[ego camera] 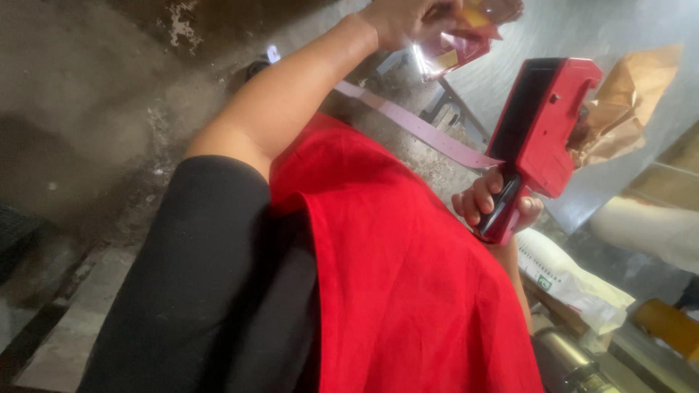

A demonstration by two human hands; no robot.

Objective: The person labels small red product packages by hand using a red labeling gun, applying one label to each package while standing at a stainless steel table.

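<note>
My right hand (489, 201) grips the black handle of a red price-label gun (542, 127), held up in front of me at the right. A long pale pink paper strip (422, 127) trails from the gun toward the left. My left hand (400, 18), at the top edge with the arm stretched forward, holds a small shiny clear packet (455, 40) with red and yellow contents. The packet sits just left of and above the gun, apart from it. My red garment and black sleeve fill the lower middle.
A steel table top (597, 29) lies at the upper right with crumpled brown paper (626, 102) on it. A white printed sack (575, 280) and a metal canister (568, 360) sit at the lower right. Rough concrete floor (95, 109) spreads to the left.
</note>
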